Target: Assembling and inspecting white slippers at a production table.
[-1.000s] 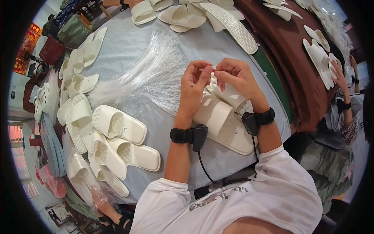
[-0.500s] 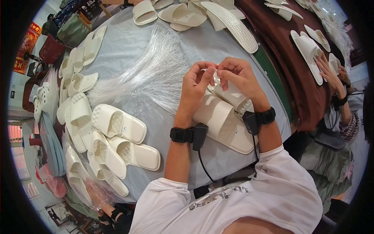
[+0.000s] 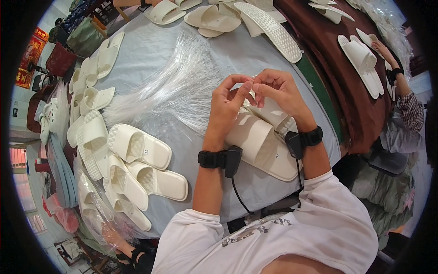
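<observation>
Evidently little has altered at the center of the frame: the left hand [image 3: 226, 98] and right hand [image 3: 282, 93] remain tip to tip, thumb and forefinger of each pinched closed; whether anything fine lies between them cannot be told. This suggests the same step is still under way. Beneath them, right of center, lies a pair of white slippers [image 3: 262, 141]. At upper right, a co-worker's hand [image 3: 381, 49] has shifted up to another slipper [image 3: 367, 37].

The table [image 3: 141, 43] is covered in pale blue-grey cloth, bearing a bundle of clear strands [image 3: 175, 86] and, at left, further white slippers [image 3: 157, 153]. Brown cloth [image 3: 335, 77] covers the right side; red hangings [image 3: 31, 59] show upper left.
</observation>
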Demonstrator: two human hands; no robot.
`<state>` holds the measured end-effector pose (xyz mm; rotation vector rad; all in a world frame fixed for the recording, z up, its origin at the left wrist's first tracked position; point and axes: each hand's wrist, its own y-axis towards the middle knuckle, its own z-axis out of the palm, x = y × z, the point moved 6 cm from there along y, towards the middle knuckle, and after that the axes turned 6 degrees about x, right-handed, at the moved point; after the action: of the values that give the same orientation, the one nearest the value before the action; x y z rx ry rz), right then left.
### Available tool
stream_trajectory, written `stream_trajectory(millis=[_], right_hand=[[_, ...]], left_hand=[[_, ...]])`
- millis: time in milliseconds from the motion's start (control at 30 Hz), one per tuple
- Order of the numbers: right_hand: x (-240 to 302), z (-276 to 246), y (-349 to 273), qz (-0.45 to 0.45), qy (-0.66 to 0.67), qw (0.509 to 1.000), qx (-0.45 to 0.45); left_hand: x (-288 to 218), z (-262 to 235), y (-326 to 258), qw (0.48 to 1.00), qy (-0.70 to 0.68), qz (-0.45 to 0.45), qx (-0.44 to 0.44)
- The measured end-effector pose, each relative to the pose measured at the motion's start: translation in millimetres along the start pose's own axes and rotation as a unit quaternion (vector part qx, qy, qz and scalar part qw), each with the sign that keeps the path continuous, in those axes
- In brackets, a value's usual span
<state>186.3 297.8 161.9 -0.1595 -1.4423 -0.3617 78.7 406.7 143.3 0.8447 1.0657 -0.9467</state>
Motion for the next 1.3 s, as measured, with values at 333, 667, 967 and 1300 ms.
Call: stream_trajectory(millis=[333,667,967,1300], right_hand=[[7.1,10.6,4.5,0.006,-0.028,1.0,0.001],[3.5,3.0,5.3,-0.069,-0.107,0.991,-0.039],[8.7,1.9,2.5,-0.092,-0.122,0.986,-0.065],[2.6,2.7,2.4,-0.036,-0.063,0.996,-0.054]], left_hand=[[-7.5,-9.1,2.5,0.993,0.042,0.105,-0.04],[-5.3,2.2,1.4,0.992,0.029,0.118,-0.038],[-7.3,7.9,2.5,0.992,-0.034,0.107,-0.059],[-6.9,3.4,-0.5,0.989,0.003,0.114,-0.092]])
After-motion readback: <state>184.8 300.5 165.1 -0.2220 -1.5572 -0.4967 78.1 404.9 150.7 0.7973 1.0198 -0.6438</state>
